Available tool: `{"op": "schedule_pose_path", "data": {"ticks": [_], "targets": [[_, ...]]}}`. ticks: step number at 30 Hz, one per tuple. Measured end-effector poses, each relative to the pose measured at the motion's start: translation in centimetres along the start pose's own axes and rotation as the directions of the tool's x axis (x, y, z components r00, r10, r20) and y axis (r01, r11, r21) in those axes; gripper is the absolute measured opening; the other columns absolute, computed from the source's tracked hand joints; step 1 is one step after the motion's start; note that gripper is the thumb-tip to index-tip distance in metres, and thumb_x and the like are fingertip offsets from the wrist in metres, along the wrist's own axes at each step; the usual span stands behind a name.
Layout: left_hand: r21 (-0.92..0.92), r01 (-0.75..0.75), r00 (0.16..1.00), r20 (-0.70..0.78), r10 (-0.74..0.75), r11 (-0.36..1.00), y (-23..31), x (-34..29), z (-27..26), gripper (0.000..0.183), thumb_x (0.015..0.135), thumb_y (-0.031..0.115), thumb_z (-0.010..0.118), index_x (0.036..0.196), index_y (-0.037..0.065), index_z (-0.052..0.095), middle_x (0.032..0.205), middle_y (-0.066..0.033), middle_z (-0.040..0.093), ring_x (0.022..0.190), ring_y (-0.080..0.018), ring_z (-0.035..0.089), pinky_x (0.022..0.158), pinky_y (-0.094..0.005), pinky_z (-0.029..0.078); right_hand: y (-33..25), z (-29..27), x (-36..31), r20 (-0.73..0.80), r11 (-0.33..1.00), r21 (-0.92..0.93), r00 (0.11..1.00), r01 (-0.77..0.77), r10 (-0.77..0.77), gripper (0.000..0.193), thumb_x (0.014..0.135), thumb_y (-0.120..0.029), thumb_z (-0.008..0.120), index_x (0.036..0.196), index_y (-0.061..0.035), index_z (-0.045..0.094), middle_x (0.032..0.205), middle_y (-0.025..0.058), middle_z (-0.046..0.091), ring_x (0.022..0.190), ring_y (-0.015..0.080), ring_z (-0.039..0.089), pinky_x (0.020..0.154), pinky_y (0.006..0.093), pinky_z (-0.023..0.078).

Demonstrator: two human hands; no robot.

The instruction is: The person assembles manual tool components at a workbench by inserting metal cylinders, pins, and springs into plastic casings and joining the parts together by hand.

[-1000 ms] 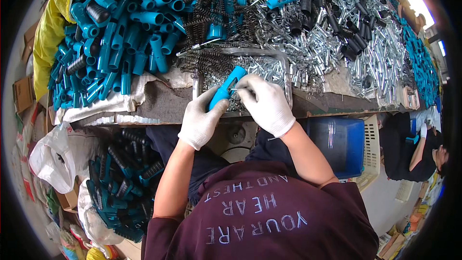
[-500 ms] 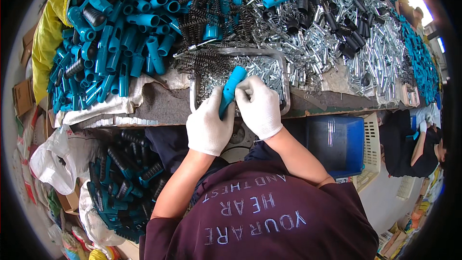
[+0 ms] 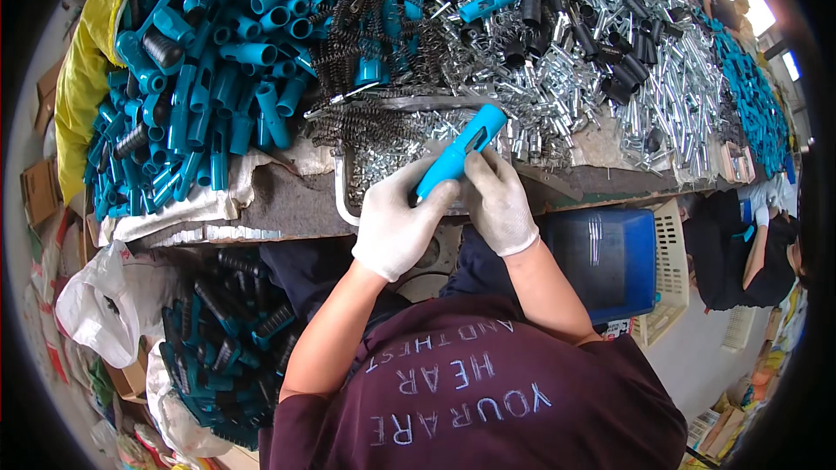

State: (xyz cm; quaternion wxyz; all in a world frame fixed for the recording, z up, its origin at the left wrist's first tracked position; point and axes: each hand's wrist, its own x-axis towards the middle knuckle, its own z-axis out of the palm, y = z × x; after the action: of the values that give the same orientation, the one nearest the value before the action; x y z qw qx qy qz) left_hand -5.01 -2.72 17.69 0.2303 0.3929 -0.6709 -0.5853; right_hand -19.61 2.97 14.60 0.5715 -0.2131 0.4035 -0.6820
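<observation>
On the table (image 3: 300, 209), springs (image 3: 341, 61) lie between tubes (image 3: 205, 89) at left and pins (image 3: 684, 122) at right.

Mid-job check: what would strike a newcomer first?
First, the bright blue, slotted plastic-looking tube at picture centre, gripped by the white-gloved left hand, the white-gloved right hand against it. Then, heaped blue tubular parts at upper left and shiny silver metal pins at upper right.

The left hand (image 3: 402, 219) and right hand (image 3: 502, 211) wear 2 white, close-fitting knit gloves with snug cuffs (image 3: 520, 244). The forearms (image 3: 557, 294) are bare. The T-shirt (image 3: 566, 444) is dark maroon with 2 short, loose sleeves (image 3: 640, 383). Its 3 rows of capital lettering (image 3: 459, 374) are pale blue and chalky-looking, inverted from this view. The trousers (image 3: 305, 277) are dark navy.
</observation>
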Motion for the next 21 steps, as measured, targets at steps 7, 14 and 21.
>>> {"op": "schedule_pose_path", "data": {"ticks": [7,14,21], "targets": [[0.523,-0.164,0.978,-0.024,0.207,0.836,-1.5,2.7,-0.5,0.025,0.093,0.026,0.057,0.086,0.004,0.066,0.077,-0.0192,0.062,0.076,-0.0359,0.064,0.066,-0.0413,0.048,-0.1,-3.8,1.1,-0.268,0.936,0.281,0.954,0.212,-0.135,0.036,0.104,-0.035,0.049,0.12,-0.0038,0.053,0.112,0.0098,0.061,0.107,0.0244,0.06,0.092,0.043,0.05],[0.853,-0.177,0.94,-0.001,0.341,0.491,-6.6,4.4,0.2,0.011,0.084,0.024,0.068,0.083,0.013,0.069,0.086,-0.0074,0.064,0.077,-0.0307,0.066,0.067,-0.0414,0.052,-0.7,-3.1,-0.7,-0.187,0.948,0.319,0.981,0.009,0.054,0.04,0.106,-0.042,0.036,0.111,-0.0072,0.056,0.092,0.0044,0.059,0.072,0.0144,0.056,0.059,0.03,0.046],[0.787,-0.153,0.93,-0.09,0.356,0.597,-5.3,5.1,-1.2,0.016,0.081,0.026,0.073,0.076,0.012,0.068,0.082,-0.0073,0.065,0.077,-0.0305,0.065,0.066,-0.042,0.051,0.7,-3.7,-0.4,-0.093,0.966,0.164,0.971,-0.202,0.219,0.034,0.105,-0.033,0.043,0.12,-0.0052,0.056,0.096,0.0043,0.06,0.077,0.0131,0.06,0.061,0.0286,0.051]]}}
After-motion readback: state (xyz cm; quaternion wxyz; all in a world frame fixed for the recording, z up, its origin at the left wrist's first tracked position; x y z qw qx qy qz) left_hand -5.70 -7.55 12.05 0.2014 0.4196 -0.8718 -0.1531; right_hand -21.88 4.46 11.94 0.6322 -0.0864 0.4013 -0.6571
